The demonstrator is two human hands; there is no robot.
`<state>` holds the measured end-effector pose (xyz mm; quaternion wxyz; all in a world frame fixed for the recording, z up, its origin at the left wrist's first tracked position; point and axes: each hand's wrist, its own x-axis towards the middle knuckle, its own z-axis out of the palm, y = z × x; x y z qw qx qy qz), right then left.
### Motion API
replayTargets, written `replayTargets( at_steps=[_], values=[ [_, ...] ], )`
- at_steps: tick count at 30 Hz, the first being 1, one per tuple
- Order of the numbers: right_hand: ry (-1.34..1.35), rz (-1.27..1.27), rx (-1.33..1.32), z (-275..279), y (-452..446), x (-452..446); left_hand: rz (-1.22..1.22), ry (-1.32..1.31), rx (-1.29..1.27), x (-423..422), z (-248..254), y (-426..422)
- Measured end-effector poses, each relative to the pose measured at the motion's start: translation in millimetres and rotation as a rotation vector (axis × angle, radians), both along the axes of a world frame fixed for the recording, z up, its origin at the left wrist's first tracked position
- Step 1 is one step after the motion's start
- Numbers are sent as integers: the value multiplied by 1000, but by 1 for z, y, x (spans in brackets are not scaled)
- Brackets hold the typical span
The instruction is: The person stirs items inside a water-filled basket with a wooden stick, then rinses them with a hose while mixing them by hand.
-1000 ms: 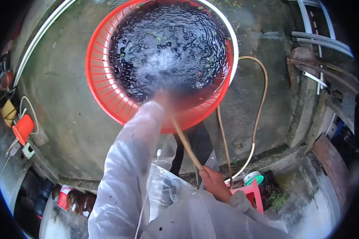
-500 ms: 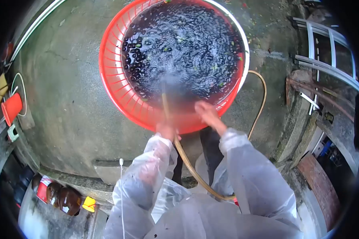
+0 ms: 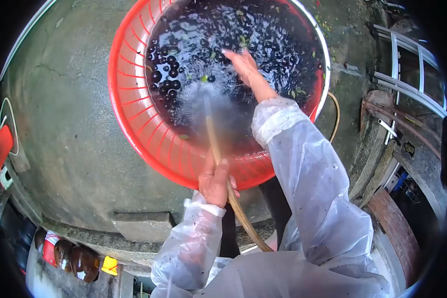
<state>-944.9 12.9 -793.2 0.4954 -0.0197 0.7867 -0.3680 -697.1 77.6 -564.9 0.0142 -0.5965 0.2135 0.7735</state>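
My left hand [image 3: 216, 184] is wrapped round a tan hose [image 3: 213, 136] at the near rim of a large red basket [image 3: 134, 107]. Water sprays from the hose end onto the water inside. Many dark round fruits [image 3: 166, 74] and a few green leaves float there, and the basket sits within a white-rimmed tub [image 3: 324, 44]. Over the middle of the water, my right hand [image 3: 246, 69] has its fingers apart, with nothing held. Some of its fingertips are at the surface.
Wet concrete floor [image 3: 74, 134] surrounds the basket. A metal ladder [image 3: 409, 44] and a rusty bar lie at the right. At the left are a red scoop [image 3: 1, 145] and brown jars [image 3: 84, 262], with a yellow cup [image 3: 110, 265] beside them. A stone block [image 3: 143, 226] lies nearer.
The hose passed from my right hand to my left, which had been over the water. My right hand then moved forward over the fruits. The view has shifted.
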Motion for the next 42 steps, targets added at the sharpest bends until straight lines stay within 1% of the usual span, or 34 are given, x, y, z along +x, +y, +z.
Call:
replayTargets(
  at_steps=[1,2,3,5,7,8,9,11,13,15,16,17,20,21,23,24,25,26,27,28,29,31,32,33,35,36,38,39,41,42],
  values=[
    [-197,-59,-74,3,-6,0,-7,-3,14,1,1,-1],
    [-134,6,4,8,-14,0,-9,9,13,0,2,0],
    [-159,18,-34,8,-19,8,-10,22,8,-2,2,1],
    [-251,82,-1,13,-28,17,-18,15,16,-4,2,4],
    [-224,141,-46,18,-33,38,-33,-4,15,-3,3,6],
    [-326,312,-127,-1,-30,38,-32,-1,6,-2,4,8],
    [-356,437,-115,-20,-32,46,-30,2,-5,-2,5,9],
    [-276,422,-267,17,-19,67,-39,-21,1,-4,10,10],
    [-245,722,-262,2,-7,77,-50,-34,8,-6,13,11],
    [-289,852,-214,40,17,75,-39,-58,-2,-8,13,16],
    [-279,813,-251,15,43,87,-27,-22,-13,-8,11,18],
    [-269,849,-212,14,60,89,-33,-15,-10,-11,10,19],
    [-254,987,-51,55,106,75,-52,-21,17,-21,5,26],
    [-45,1101,-26,57,127,77,-85,-21,29,-25,3,28],
    [191,1215,0,46,162,62,-111,-3,28,-46,-5,29],
    [420,1099,-46,42,180,55,-130,3,37,-56,-6,30],
    [440,1016,-2,33,192,43,-148,8,44,-65,-7,33],
    [458,929,38,28,201,31,-107,62,53,-71,-14,38],
    [275,879,166,19,201,11,-108,64,52,-79,-15,40],
    [212,924,340,53,181,-12,-132,61,61,-86,-15,41],
    [210,921,335,43,181,-19,-156,57,69,-92,-15,42],
    [282,862,351,1,184,-34,-153,27,64,-101,-19,45],
    [371,921,354,-10,182,-40,-156,28,72,-102,-22,47],
    [372,915,357,-19,183,-46,-158,31,80,-104,-24,49],
    [425,747,298,-8,162,-49,-155,37,67,-106,-24,50],
    [413,746,294,-13,153,-50,-145,43,52,-105,-24,51],
    [372,618,281,-29,135,-50,-129,38,50,-99,-22,54],
    [362,612,268,-19,122,-47,-110,49,41,-97,-22,53],
    [426,488,169,-3,100,-45,-108,27,9,-96,-17,51],
    [177,608,218,-34,90,-56,-101,17,-8,-96,-14,51]
  ],
)
